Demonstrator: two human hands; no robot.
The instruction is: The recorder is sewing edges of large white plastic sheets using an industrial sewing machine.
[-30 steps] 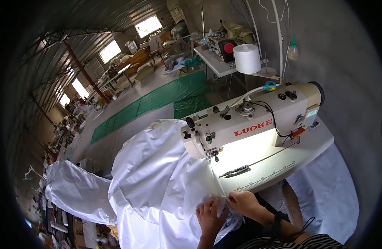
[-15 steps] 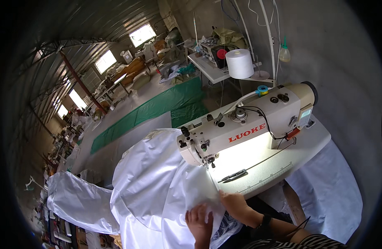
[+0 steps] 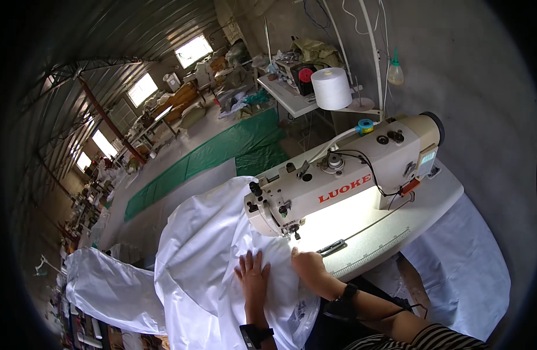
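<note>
A big sheet of smooth white fabric (image 3: pixel 192 245) lies in folds to the left of the sewing machine (image 3: pixel 344 169) and runs in under its needle end. My left hand (image 3: pixel 254 279) rests flat on it with the fingers spread. Just in front of the presser foot (image 3: pixel 296 231), my right hand (image 3: pixel 310 269) is closed, thumb and fingers pinched at the fabric's right edge; the fingertips are partly hidden. Small dark thread snips (image 3: pixel 331 247) lie on the lit machine bed (image 3: pixel 379 242), beyond my right hand.
A white thread cone (image 3: pixel 331 88) stands behind the machine. Green sheeting (image 3: pixel 204 160) covers part of the large table at the back left. More white fabric (image 3: pixel 461 262) hangs at the right. An oil bottle (image 3: pixel 395 71) hangs near the wall.
My left hand has slid forward and left over the fabric, its fingers stretching out flat. My right hand has moved forward and left, closer to the presser foot. The view has shifted slightly.
</note>
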